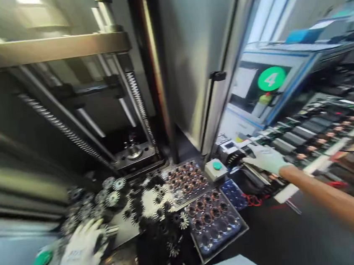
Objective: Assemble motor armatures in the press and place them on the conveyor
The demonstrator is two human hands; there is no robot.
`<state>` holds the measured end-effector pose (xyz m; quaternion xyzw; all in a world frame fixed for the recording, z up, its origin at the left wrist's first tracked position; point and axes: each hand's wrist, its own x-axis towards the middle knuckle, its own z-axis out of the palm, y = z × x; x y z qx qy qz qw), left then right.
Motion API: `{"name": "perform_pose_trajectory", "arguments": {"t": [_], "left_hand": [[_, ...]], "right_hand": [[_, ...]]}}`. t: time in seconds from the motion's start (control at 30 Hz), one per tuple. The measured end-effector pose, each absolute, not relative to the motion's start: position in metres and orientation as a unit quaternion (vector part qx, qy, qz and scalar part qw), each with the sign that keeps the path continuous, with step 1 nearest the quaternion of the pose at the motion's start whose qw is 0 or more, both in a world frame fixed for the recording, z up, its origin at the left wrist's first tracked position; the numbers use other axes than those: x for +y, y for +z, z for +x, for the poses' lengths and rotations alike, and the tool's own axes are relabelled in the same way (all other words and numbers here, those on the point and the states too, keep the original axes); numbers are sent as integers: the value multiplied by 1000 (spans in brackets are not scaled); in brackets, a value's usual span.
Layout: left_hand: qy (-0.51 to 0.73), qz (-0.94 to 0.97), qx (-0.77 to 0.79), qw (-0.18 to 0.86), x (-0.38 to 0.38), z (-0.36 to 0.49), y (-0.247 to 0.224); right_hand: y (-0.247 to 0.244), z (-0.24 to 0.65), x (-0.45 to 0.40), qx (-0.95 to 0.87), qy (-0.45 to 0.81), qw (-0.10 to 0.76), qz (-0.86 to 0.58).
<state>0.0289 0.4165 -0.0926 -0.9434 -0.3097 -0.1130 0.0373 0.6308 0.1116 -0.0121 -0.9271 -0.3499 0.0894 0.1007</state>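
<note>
My left hand (82, 250), in a white glove, is at the lower left beside a heap of toothed metal cores (91, 204). Its fingers and thumb curl around a dark piece from which a short metal shaft (111, 230) seems to stick out; blur hides the details. At the right, my gloved right hand (266, 159) reaches over the near end of a conveyor (302, 136), its fingers stretched out by a dark metal bar. Copper-wound rotors (311, 150) lie along that conveyor.
Clear plastic trays (220, 231) hold copper-wound parts in the middle. Loose dark toothed cores (171, 234) are scattered left of them. A press (135, 153) with springs stands behind. Green buttons sit on a white box (215, 169) and at the lower left.
</note>
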Motion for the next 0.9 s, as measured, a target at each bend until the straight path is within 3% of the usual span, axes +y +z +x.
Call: {"name": "perform_pose_trajectory", "arguments": {"t": [0.07,0.17,0.3,0.4,0.5,0.73,0.9], "left_hand": [[-79,-946,-311,51,416,22,-91],[-71,-934,-346,53,407,23,-79],[-113,-897,-426,-4,386,20,-47],[-149,-854,-490,-88,372,8,-25],[-175,-816,-531,-150,362,-7,-18],[-180,-792,-552,-190,361,-14,-28],[-200,-793,-525,-235,379,10,-25]], "right_hand": [[-13,585,152,-446,59,135,-883],[-22,479,225,-624,151,182,-744],[-50,349,321,-740,181,116,-637],[-73,302,370,-761,187,35,-620],[-88,288,391,-746,217,11,-630],[-88,312,378,-701,255,90,-660],[-69,342,358,-609,370,274,-646]]}}
